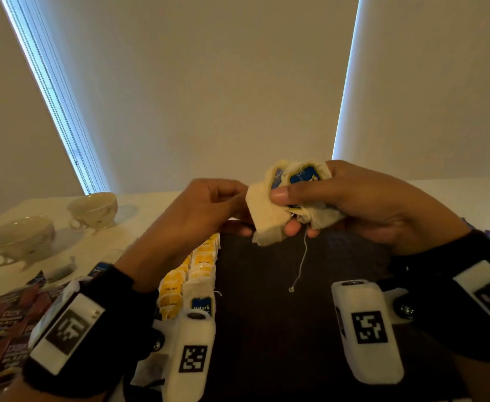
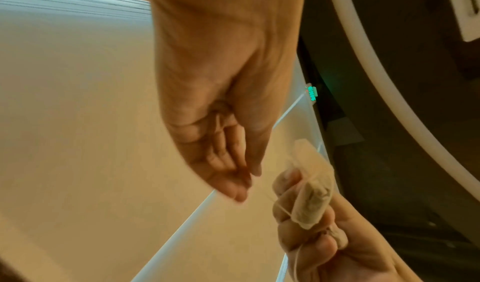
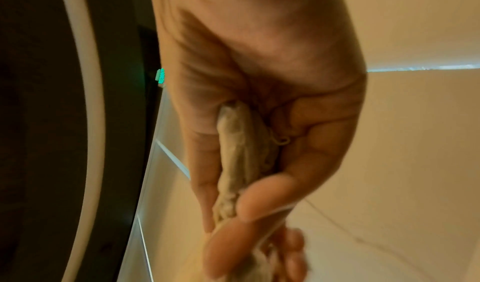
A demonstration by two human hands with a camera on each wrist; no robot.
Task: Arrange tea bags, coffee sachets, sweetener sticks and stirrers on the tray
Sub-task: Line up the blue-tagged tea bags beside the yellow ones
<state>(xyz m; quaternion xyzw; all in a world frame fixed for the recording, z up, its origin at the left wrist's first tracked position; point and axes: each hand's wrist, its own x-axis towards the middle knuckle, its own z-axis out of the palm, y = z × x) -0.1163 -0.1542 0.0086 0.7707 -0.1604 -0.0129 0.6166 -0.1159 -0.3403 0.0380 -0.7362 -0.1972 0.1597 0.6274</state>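
The right hand (image 1: 354, 204) has its grip closed on a bunch of tea bags (image 1: 290, 195) above the dark tray (image 1: 296, 285), and the left hand (image 1: 197, 210) pinches the front bag, or perhaps its string; I cannot tell which. The step seems to be separating one bag. Next it needs a gentle pull, then a place beside the row of tea bags (image 1: 200, 271) on the tray.
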